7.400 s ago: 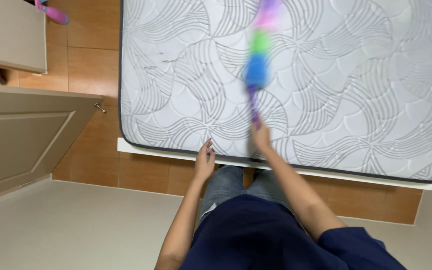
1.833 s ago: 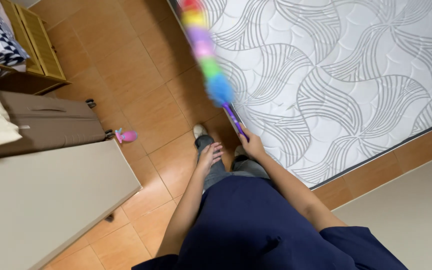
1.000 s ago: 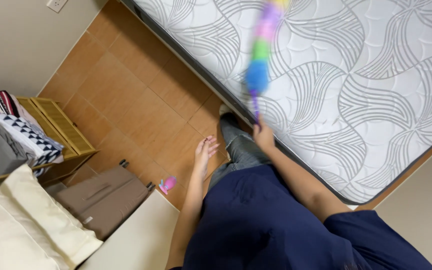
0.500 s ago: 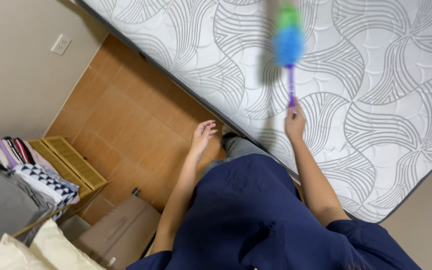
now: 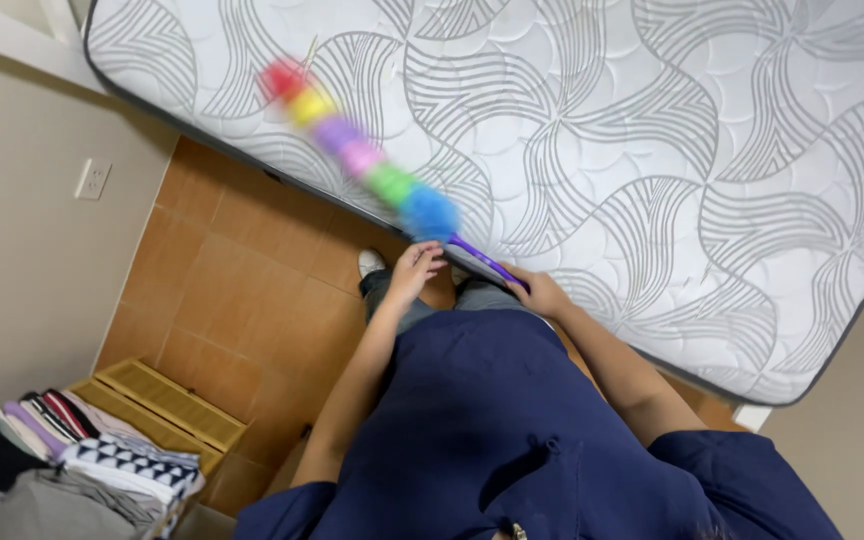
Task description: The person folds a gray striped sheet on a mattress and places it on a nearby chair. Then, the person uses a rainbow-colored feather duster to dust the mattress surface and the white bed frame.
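Right hand (image 5: pixel 542 293) is clamped on the purple handle of a rainbow duster (image 5: pixel 372 170), over the mattress (image 5: pixel 672 150). Left hand (image 5: pixel 414 270) hangs loosely open beside it.

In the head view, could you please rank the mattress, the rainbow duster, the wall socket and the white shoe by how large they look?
1. Mattress, by far the largest.
2. Rainbow duster, blurred, held in the right hand.
3. White shoe and wall socket look alike; the shoe is partly hidden, so no ranking.
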